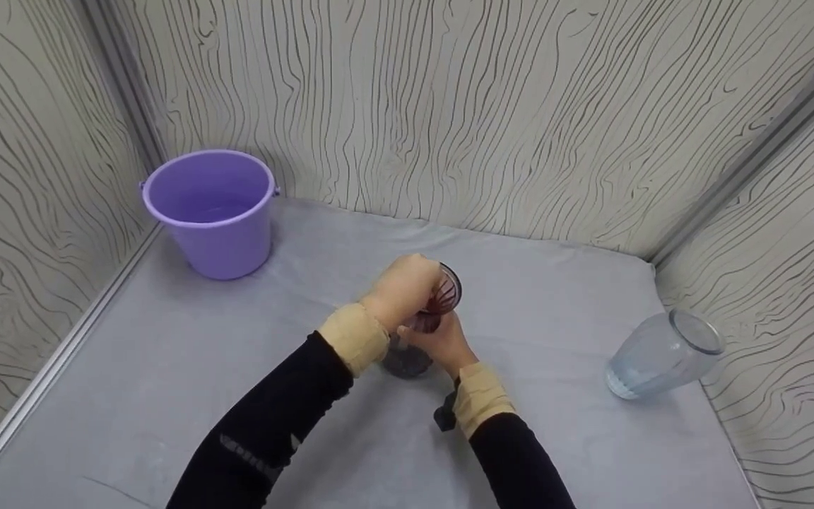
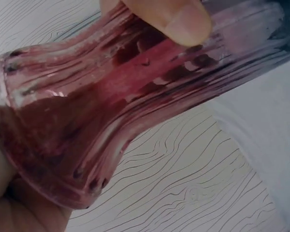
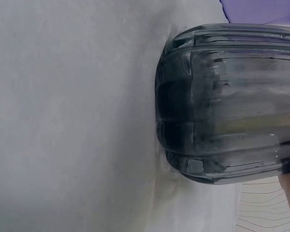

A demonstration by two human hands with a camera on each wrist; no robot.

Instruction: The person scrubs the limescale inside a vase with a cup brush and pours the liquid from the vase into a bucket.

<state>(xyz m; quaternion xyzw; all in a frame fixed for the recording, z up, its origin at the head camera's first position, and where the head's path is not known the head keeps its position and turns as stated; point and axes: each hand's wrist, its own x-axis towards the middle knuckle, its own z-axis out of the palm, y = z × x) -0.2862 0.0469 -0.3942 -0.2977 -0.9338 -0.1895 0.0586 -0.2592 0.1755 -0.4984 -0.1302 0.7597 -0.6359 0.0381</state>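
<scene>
Both hands are on a ribbed glass vase [image 1: 407, 362] at the middle of the table; its flared mouth and neck [image 2: 106, 92] look red, its rounded lower body [image 3: 227, 104] smoky grey. My left hand [image 1: 407, 288] grips the vase at its mouth, with curled fingers; whether any fingertips reach inside is hidden. Just below, my right hand [image 1: 448, 343] holds the neck, its thumb [image 2: 191, 24] lying across the ribbed glass. In the right wrist view the base is close to the grey cloth, but I cannot tell whether it touches.
A purple bucket [image 1: 227, 244] stands at the back left, near the corner. Toward the right edge is a clear, bluish glass vase [image 1: 651, 360]. Grey cloth [image 1: 548, 297] covers the table, and wood-patterned walls [image 1: 407, 106] enclose its back and sides.
</scene>
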